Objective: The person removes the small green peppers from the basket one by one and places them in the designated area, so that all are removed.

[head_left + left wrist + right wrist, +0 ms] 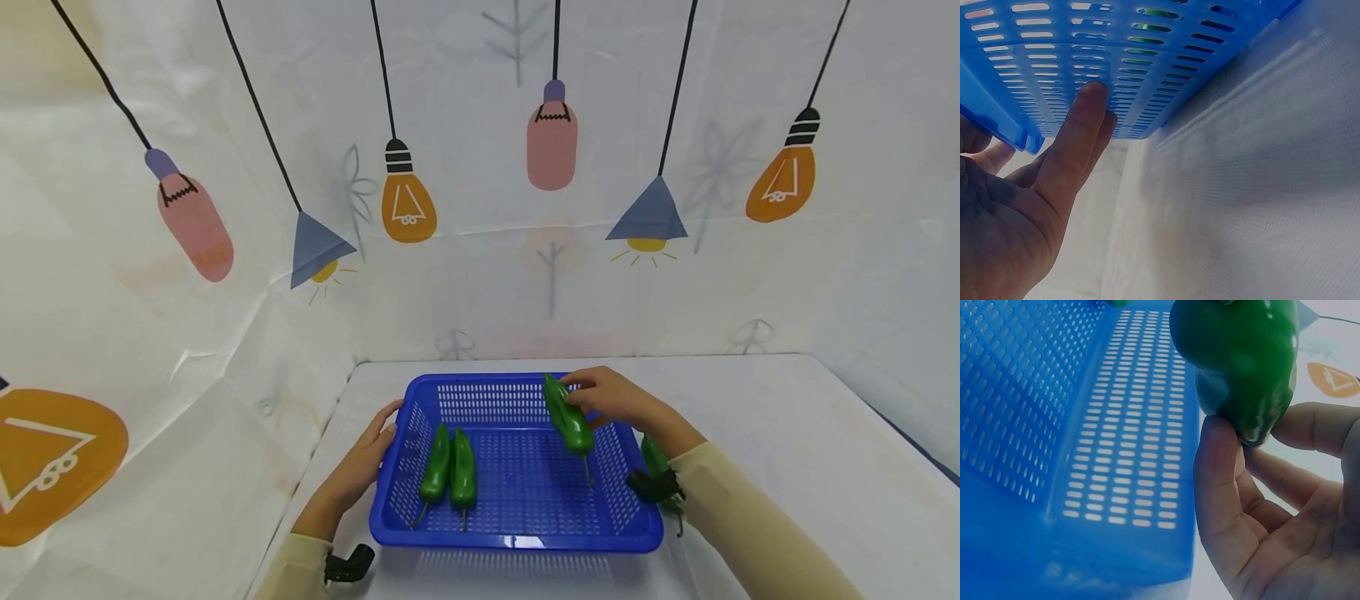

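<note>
A blue perforated plastic basket (517,542) stands on the white table. Two long green peppers lie side by side in its left part, the left pepper (437,467) close to the right pepper (463,471). My left hand (365,457) rests against the basket's left side, and its fairly straight fingers (1075,140) touch the outer wall. With fingertips and thumb, my right hand (611,396) pinches another green pepper (567,417) over the basket's right part. This pepper's stem hangs downward. In the right wrist view, the held pepper (1241,356) is seen close up beside the basket wall.
Outside the basket on the right, a green pepper (654,454) lies on the table (757,417), partly covered by the right wrist and its black strap mount (652,485). A white sheet (480,283) printed with lamps hangs behind and at the left.
</note>
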Motion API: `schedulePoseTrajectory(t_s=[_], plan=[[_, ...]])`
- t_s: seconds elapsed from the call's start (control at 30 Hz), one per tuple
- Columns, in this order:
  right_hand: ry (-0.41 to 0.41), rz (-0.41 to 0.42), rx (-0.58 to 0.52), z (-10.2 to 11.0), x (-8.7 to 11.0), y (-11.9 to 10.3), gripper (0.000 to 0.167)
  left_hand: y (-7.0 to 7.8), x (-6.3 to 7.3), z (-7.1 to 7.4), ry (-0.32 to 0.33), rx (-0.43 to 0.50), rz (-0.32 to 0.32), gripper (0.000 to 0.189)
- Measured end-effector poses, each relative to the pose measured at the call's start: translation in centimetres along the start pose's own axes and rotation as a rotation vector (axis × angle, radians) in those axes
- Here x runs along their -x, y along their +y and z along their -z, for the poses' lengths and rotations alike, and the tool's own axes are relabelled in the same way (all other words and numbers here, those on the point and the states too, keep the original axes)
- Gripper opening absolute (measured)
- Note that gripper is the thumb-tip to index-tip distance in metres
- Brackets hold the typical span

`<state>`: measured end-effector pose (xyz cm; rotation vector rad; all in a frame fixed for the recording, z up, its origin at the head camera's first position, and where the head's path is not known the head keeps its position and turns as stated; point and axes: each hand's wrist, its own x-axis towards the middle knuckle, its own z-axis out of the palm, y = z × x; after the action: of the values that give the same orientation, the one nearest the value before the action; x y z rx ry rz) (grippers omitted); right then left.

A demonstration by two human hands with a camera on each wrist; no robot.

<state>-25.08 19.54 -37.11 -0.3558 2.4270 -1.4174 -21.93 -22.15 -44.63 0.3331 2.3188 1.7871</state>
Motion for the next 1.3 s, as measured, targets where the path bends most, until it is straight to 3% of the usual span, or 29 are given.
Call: schedulePoseTrajectory(t_s=[0.87,1.3], plan=[[0.024,0.018,-0.033,2.6,3.0,1.4,0.055,0.1,0.2,-0.3,0.035,0.019,0.007,0.047],[0.046,0.018,-0.056,4.0,4.0,2.6,0.053,0.0,0.0,0.1,-0.011,0.003,-0.003,0.05]])
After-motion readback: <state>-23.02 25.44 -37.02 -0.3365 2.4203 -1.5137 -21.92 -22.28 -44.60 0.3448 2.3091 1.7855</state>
